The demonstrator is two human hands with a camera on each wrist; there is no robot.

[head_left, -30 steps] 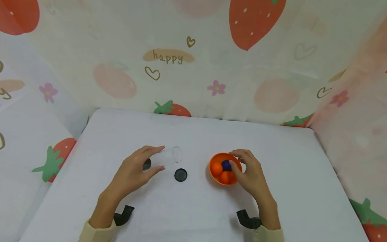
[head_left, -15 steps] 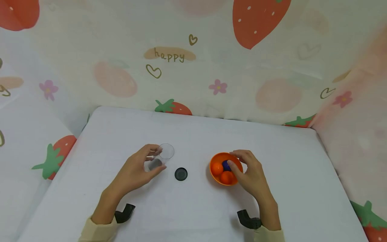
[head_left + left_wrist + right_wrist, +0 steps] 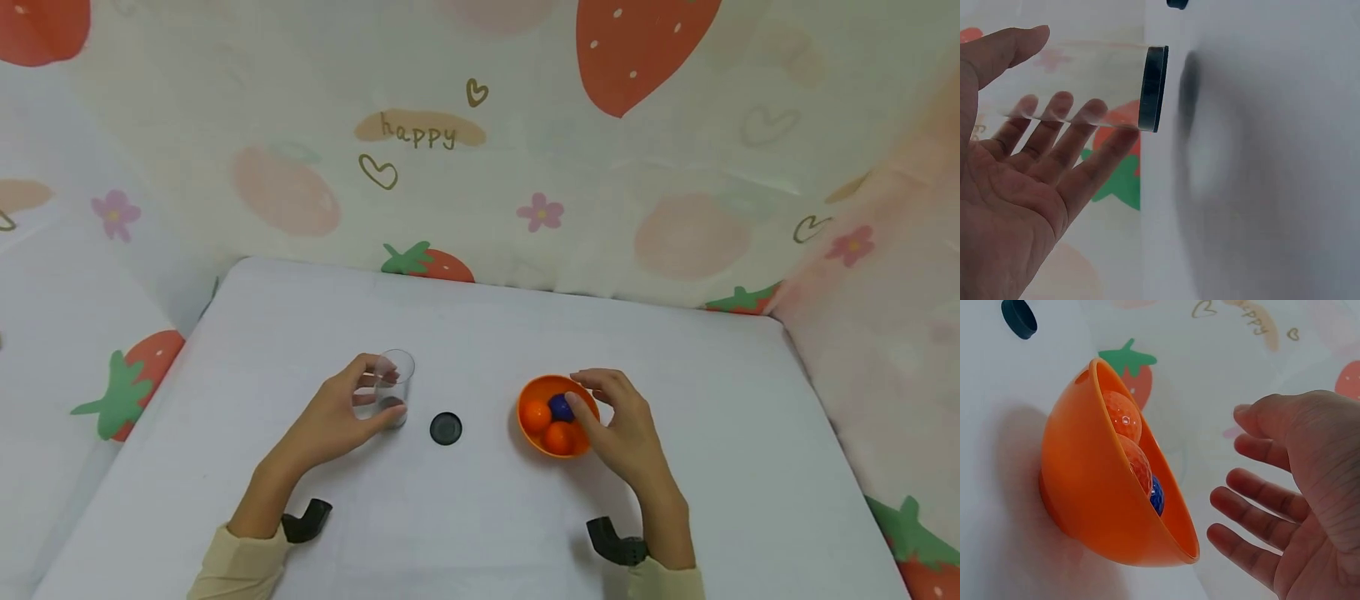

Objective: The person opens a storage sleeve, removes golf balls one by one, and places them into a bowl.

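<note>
My left hand [image 3: 337, 417] grips a clear tube [image 3: 395, 385] between thumb and fingers. The tube stands upright, its open rim at the top. A black cap [image 3: 1154, 89] closes its lower end, just above the tabletop in the left wrist view. To the right, an orange bowl [image 3: 1094, 481] holds two orange golf balls [image 3: 536, 417] and a dark blue one [image 3: 560, 407]. Over the bowl's right rim hovers my right hand [image 3: 618, 429], its fingers loosely bent and nothing between them. Between tube and bowl lies a loose black lid [image 3: 446, 428].
A white-covered table [image 3: 480, 517] carries everything. Behind it and at both sides hangs a cloth [image 3: 450, 200] printed with strawberries. A black curved wrist mount [image 3: 307, 521] sits at my left wrist, and a matching mount [image 3: 617, 543] at my right.
The tube has turned from lying tilted toward the right to upright, lowered toward the table with its capped end down. My right hand has stayed over the bowl.
</note>
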